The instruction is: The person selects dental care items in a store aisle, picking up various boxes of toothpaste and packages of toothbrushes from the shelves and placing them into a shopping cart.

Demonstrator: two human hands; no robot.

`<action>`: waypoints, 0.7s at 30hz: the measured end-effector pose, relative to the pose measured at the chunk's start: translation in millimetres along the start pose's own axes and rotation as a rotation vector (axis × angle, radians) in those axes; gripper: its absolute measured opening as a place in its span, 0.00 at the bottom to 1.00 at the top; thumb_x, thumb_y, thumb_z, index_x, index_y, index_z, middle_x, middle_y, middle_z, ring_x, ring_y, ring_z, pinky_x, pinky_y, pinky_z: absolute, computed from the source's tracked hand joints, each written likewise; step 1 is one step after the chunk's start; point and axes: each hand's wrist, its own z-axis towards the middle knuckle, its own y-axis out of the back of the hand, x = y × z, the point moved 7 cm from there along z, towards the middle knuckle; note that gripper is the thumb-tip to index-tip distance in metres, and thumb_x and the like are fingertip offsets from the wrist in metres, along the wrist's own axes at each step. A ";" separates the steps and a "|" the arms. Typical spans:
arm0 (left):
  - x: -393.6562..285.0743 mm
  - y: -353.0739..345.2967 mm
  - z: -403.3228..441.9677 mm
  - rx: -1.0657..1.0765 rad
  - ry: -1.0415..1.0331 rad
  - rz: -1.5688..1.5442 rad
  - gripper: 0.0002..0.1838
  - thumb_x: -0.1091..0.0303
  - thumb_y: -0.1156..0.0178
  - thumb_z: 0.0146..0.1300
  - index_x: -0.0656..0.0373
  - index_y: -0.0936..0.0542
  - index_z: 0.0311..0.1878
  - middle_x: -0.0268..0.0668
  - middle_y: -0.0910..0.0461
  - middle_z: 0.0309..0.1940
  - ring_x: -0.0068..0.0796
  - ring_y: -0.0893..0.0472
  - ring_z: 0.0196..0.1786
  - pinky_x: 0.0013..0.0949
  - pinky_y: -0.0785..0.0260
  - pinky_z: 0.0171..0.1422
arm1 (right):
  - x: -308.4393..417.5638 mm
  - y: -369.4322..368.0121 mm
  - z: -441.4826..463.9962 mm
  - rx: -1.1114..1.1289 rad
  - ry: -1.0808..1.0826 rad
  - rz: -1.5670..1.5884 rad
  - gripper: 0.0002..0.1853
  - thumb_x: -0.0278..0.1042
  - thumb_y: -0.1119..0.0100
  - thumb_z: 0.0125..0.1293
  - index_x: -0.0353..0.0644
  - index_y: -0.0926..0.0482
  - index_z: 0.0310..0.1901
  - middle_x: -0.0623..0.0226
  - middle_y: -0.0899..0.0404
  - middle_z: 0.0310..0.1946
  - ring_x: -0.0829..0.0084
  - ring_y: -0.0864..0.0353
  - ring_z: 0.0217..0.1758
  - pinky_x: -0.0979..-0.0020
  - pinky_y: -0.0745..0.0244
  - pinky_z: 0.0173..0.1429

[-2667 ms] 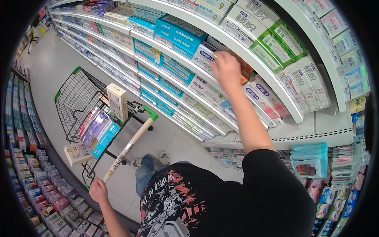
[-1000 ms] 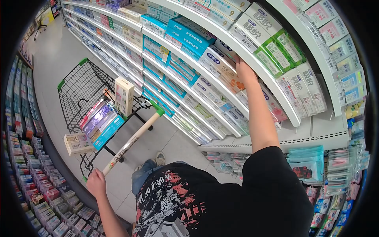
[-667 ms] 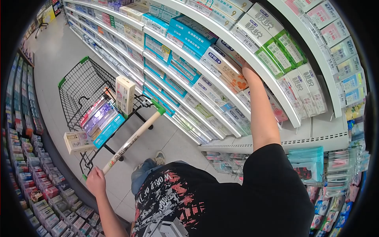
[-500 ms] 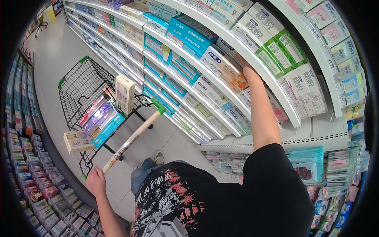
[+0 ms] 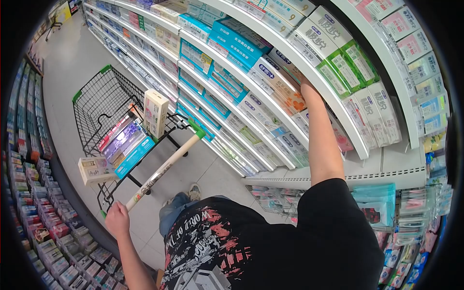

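My left hand [image 5: 117,220] is wrapped round the near end of the pale shopping cart handle [image 5: 162,173]. On the other side, my right arm is stretched up into the shelving. My right hand [image 5: 306,88] reaches between two shelf tiers, beside a toothpaste-style carton with orange flowers [image 5: 293,102]. The upper tier's edge hides its fingers, so what they touch cannot be seen. Behind that carton lies a darker box [image 5: 284,62]. Green-and-white boxes [image 5: 349,70] sit on the tier above my wrist.
The wire cart [image 5: 92,118] holds purple and blue packs [image 5: 126,147], with a cream carton [image 5: 155,113] upright near its handle and another box [image 5: 94,170] at its left side. Racks of small packets [image 5: 58,232] line the left. Hanging packs [image 5: 374,205] are at lower right.
The view has shifted slightly, so the shelves and cart sit a little differently in the frame. Both hands keep almost the same places.
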 end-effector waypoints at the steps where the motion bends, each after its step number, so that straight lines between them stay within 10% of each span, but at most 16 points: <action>1: -0.5 0.8 -0.6 -0.006 -0.002 0.001 0.17 0.61 0.44 0.74 0.58 0.21 0.28 0.43 0.20 0.24 0.49 0.18 0.28 0.50 0.27 0.32 | -0.6 2.0 -4.7 0.011 -0.006 0.008 0.20 0.40 0.44 0.75 0.40 0.23 0.63 0.50 0.20 0.61 0.44 0.22 0.64 0.50 0.25 0.67; 12: -0.9 1.4 -3.4 0.031 -0.001 0.019 0.18 0.61 0.43 0.73 0.58 0.22 0.27 0.43 0.21 0.22 0.48 0.19 0.27 0.50 0.29 0.31 | 33.3 17.2 -57.7 0.133 -0.049 0.125 0.19 0.37 0.42 0.73 0.38 0.22 0.61 0.51 0.18 0.59 0.44 0.20 0.62 0.50 0.23 0.65; 13: -2.4 -1.1 -1.9 0.022 -0.010 0.017 0.18 0.61 0.43 0.73 0.58 0.22 0.26 0.43 0.21 0.22 0.48 0.19 0.27 0.50 0.29 0.31 | 66.0 32.6 -75.5 -0.390 0.398 0.155 0.19 0.29 0.36 0.65 0.39 0.21 0.58 0.53 0.16 0.56 0.48 0.17 0.59 0.53 0.21 0.63; 21: -6.7 -0.4 -1.1 0.034 -0.029 0.005 0.20 0.58 0.46 0.76 0.60 0.18 0.30 0.47 0.18 0.26 0.52 0.18 0.30 0.52 0.27 0.34 | 304.9 -49.1 -239.6 0.300 1.012 0.711 0.37 0.43 0.21 0.53 0.42 0.26 0.63 0.57 0.26 0.68 0.55 0.27 0.72 0.54 0.30 0.75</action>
